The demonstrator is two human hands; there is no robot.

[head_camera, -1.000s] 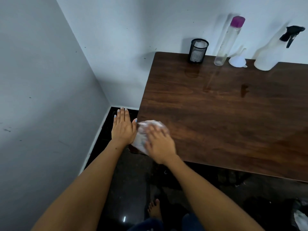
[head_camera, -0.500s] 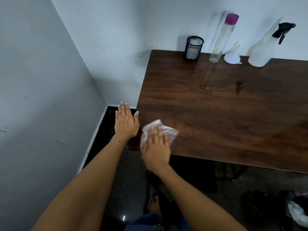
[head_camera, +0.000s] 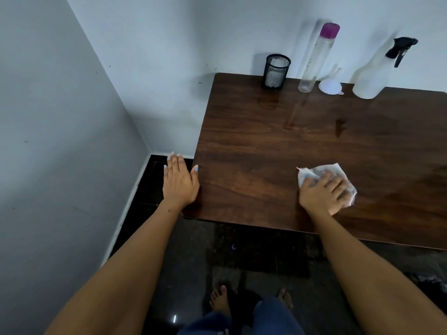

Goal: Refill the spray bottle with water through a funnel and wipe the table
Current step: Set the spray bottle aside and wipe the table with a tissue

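Observation:
A dark wooden table (head_camera: 254, 146) fills the right of the view. My right hand (head_camera: 323, 193) presses a crumpled white tissue (head_camera: 321, 171) flat on the tabletop near the front edge, fingers spread over it. My left hand (head_camera: 180, 182) lies flat against the table's left front corner, fingers straight. At the back by the wall stand a white spray bottle (head_camera: 372, 76) with a black trigger head, a white funnel (head_camera: 330, 85) turned mouth down, and a tall clear bottle (head_camera: 314, 61) with a purple cap.
A black mesh cup (head_camera: 275, 71) holding something white stands at the table's back left. Walls close in at the left and behind the table. The floor is dark, with my bare feet (head_camera: 219, 298) below the table's front edge.
My right hand has slid the tissue to the right along the front of the table, away from the left corner. The left hand stays at the corner.

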